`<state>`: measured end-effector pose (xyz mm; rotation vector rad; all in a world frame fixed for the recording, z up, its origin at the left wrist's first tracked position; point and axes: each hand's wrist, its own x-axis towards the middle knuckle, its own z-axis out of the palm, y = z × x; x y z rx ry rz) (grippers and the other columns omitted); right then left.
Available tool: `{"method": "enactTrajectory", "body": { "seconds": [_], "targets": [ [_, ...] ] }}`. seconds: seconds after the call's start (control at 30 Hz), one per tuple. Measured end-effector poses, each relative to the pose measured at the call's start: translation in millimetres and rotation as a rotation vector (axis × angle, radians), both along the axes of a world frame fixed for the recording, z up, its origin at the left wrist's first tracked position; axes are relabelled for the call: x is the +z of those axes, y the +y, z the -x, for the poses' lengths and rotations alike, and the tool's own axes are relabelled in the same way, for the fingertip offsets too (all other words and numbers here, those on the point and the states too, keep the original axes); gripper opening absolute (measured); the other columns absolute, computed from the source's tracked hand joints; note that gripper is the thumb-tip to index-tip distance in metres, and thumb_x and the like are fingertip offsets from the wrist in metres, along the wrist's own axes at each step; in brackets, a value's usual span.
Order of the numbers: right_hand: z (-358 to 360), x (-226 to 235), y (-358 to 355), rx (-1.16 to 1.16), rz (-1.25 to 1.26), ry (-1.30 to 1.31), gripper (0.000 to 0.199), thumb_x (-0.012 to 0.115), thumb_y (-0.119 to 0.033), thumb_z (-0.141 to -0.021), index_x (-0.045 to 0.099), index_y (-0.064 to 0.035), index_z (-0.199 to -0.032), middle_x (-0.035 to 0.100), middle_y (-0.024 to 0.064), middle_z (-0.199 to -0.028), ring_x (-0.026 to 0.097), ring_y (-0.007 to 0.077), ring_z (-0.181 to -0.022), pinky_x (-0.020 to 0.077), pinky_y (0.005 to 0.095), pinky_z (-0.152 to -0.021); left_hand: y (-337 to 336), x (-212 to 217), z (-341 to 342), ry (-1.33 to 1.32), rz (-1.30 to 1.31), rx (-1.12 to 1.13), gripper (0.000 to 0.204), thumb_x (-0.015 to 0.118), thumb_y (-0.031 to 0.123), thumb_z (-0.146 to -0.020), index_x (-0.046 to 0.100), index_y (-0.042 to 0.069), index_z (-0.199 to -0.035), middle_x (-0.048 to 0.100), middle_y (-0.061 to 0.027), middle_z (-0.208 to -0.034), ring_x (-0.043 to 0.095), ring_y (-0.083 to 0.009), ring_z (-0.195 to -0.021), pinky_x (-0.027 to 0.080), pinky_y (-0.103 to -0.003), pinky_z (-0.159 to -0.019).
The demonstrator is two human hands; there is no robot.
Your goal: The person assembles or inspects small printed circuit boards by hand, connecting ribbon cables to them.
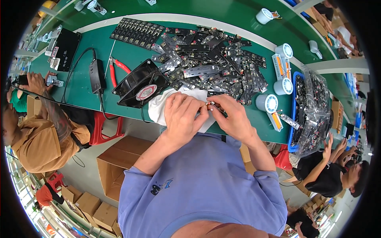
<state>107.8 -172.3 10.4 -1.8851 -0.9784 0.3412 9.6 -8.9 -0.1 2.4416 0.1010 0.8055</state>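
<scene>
Near the table's front edge, my left hand (180, 117) and my right hand (232, 117) meet fingertip to fingertip. Between them is a small dark circuit board (217, 106) with tiny white parts at its end. My right thumb and fingers are closed around it, and the left fingertips pinch at its white end; most of it is hidden by the fingers. Beneath the hands lies a white cloth (158, 107). Just beyond them spreads a large heap of narrow black circuit boards (202, 71).
Left of the heap are a black fan (141, 85), red-handled pliers (113, 73), a black adapter (96, 75) with cable and a board panel (137, 32). Right are white-and-blue round housings (266, 103) and a blue tray (293, 144) of boards. Co-workers sit either side; a cardboard box (109, 170) stands below.
</scene>
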Motion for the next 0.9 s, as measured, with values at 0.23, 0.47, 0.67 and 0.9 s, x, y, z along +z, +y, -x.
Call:
{"method": "enactTrajectory", "body": {
  "seconds": [0.23,0.47,0.67,0.9],
  "targets": [
    [-0.3,-3.9,1.1,0.033,-0.041,-0.220,0.031,0.076,0.004,-0.088,0.069,0.0007,-0.118,0.071,0.0154,-0.099,0.071,0.0319,-0.086,0.0577,0.0396,-0.075,2.8,-0.9,0.5,0.026,-0.006,-0.045,0.010,0.078,0.004,-0.078,0.070,0.008,-0.083,0.069,-0.0025,-0.080,0.064,-0.0247,-0.083,0.047,-0.041,-0.095],
    [-0.9,-1.1,1.1,0.004,0.075,-0.458,0.030,0.077,-0.001,-0.082,0.069,-0.0038,-0.111,0.068,0.0109,-0.094,0.067,0.0313,-0.081,0.0544,0.0424,-0.071,3.0,-0.2,-0.1,0.086,-0.023,-0.081,0.009,0.077,0.004,-0.081,0.071,0.008,-0.086,0.069,-0.0031,-0.083,0.064,-0.0247,-0.087,0.045,-0.045,-0.103],
    [2.1,-0.9,4.1,0.012,0.100,-0.527,0.036,0.078,-0.002,-0.079,0.065,-0.0009,-0.112,0.066,0.0109,-0.093,0.066,0.0318,-0.083,0.0543,0.0447,-0.073,9.5,8.1,-1.2,0.156,0.018,-0.201,0.008,0.077,0.004,-0.082,0.072,0.006,-0.088,0.071,-0.0051,-0.086,0.065,-0.0256,-0.091,0.045,-0.046,-0.108],
    [3.9,-10.6,4.3,0.121,0.006,-0.443,0.039,0.078,-0.004,-0.079,0.062,0.0004,-0.114,0.063,0.0139,-0.097,0.064,0.0340,-0.090,0.0540,0.0444,-0.078,11.0,8.8,3.2,0.196,-0.001,-0.156,0.006,0.075,0.005,-0.086,0.073,0.008,-0.091,0.071,-0.0047,-0.087,0.065,-0.0258,-0.091,0.043,-0.046,-0.108]
  ]
}}
